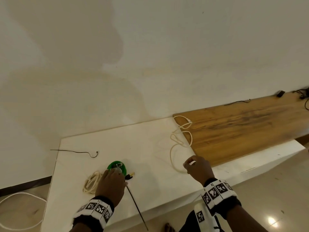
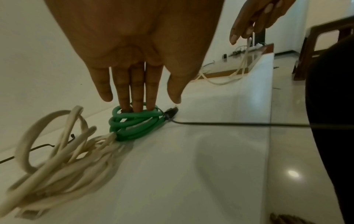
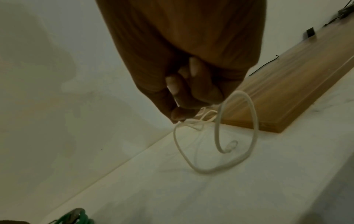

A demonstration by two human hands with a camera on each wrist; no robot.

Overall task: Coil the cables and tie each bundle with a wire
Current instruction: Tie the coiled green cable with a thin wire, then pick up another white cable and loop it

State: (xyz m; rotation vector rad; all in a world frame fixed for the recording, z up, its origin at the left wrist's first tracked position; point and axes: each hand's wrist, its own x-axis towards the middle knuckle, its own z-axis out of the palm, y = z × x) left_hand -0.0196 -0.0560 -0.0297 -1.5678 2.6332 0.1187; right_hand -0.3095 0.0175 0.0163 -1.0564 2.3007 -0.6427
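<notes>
A green coiled cable [image 1: 117, 166] [image 2: 134, 124] lies on the white table [image 1: 150, 148], a black wire [image 2: 229, 124] wound at its side. My left hand [image 1: 111, 183] presses straight fingers [image 2: 137, 94] down on the coil. A cream coiled bundle [image 1: 92, 181] [image 2: 63, 159] lies just left of it. My right hand [image 1: 198, 168] pinches a loose cream cable [image 1: 173, 148] [image 3: 216, 136] between thumb and fingers; its loops trail toward the wooden board [image 1: 242, 124].
A loose black tie wire [image 1: 75, 152] lies at the table's far left. Another thin wire [image 1: 237, 102] and dark clutter [image 1: 280, 93] sit at the board's far end. A white cable [image 1: 20, 210] lies on the floor at left. A wall stands behind.
</notes>
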